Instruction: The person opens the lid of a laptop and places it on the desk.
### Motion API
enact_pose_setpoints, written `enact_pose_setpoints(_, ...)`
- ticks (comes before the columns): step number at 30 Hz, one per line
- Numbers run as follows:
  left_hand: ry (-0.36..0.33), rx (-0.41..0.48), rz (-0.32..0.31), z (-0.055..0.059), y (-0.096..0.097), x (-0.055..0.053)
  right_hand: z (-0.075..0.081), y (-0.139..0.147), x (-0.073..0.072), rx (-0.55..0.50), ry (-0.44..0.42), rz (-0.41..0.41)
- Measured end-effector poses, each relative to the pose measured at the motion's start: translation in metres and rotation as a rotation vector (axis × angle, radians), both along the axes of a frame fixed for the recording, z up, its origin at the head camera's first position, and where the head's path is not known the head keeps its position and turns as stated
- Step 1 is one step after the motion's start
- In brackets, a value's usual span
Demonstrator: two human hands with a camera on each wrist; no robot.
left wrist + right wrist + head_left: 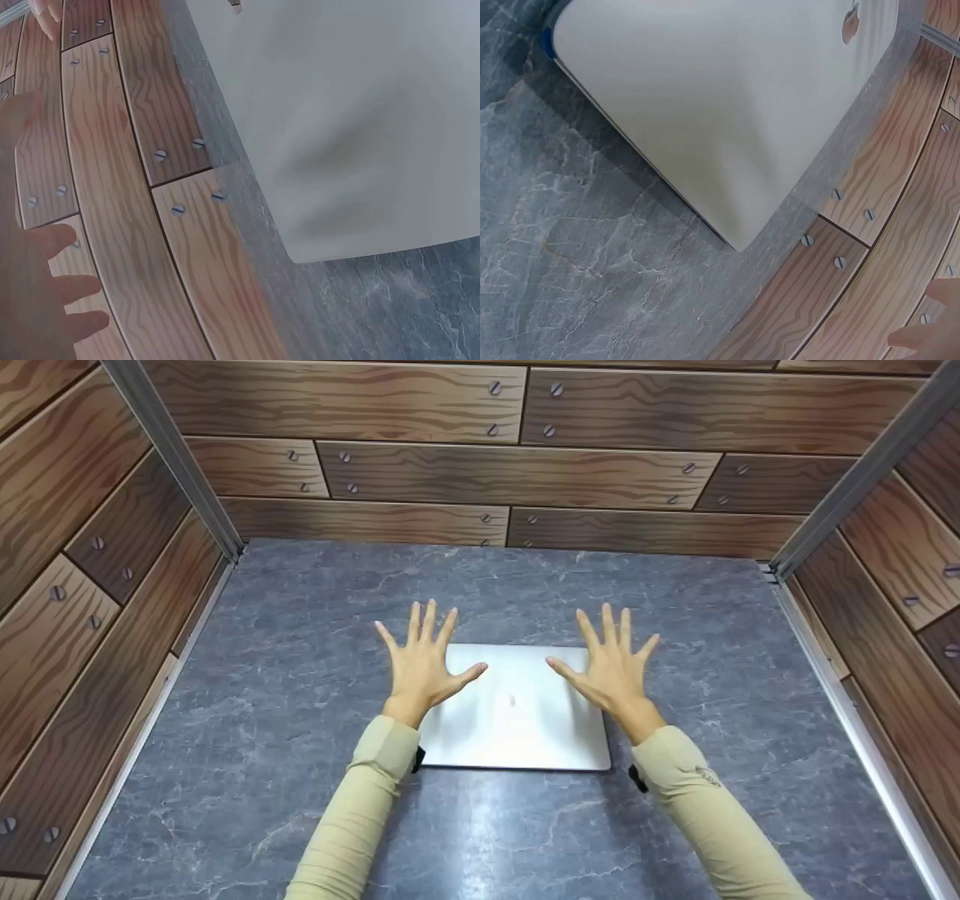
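A silver closed laptop [517,735] with a logo on its lid lies flat on the grey marbled surface. Over its left side hangs my left hand [424,667], fingers spread and straight, holding nothing. My right hand [611,671] is spread the same way over the right side, thumb pointing inward. Both hands seem to hover above the lid rather than touch it. In the left wrist view the laptop lid [360,135] fills the upper right, with fingers [75,289] at the left edge. The right wrist view shows the lid [705,105] and fingertips [922,334] at lower right.
The marbled tabletop [300,810] is bounded by a wood-plank-patterned back wall [420,472] and similar side walls, a left one [82,607] and a right one [892,607]. Metal posts [180,457] stand at the back corners. Light reflects off the surface in front of the laptop.
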State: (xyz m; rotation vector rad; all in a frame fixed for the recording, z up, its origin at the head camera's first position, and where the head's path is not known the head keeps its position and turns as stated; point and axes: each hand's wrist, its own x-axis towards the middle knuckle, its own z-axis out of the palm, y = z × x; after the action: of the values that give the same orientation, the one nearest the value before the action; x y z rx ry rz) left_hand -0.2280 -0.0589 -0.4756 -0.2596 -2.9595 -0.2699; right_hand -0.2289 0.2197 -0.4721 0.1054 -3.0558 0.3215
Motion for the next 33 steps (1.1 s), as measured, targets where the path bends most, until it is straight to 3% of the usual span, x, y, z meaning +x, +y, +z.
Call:
enact_pose_setpoints(8,-0.015,0.035,-0.034,-0.001,-0.002,0.005,-0.004,0.001,0.008,-0.006,0.022,0.065)
enact_pose_setpoints(13,-0.038,0.041,-0.049,-0.005,-0.004,0.008,-0.008,0.0,0.015,-0.036,0.032,0.092)
enact_pose_setpoints(24,-0.022,0.05,-0.093,-0.016,-0.01,0.022,-0.024,-0.007,0.031,-0.08,0.073,0.156)
enact_pose_setpoints(33,-0.015,0.049,-0.106,-0.025,-0.015,0.03,-0.035,-0.01,0.044,-0.09,0.04,0.192)
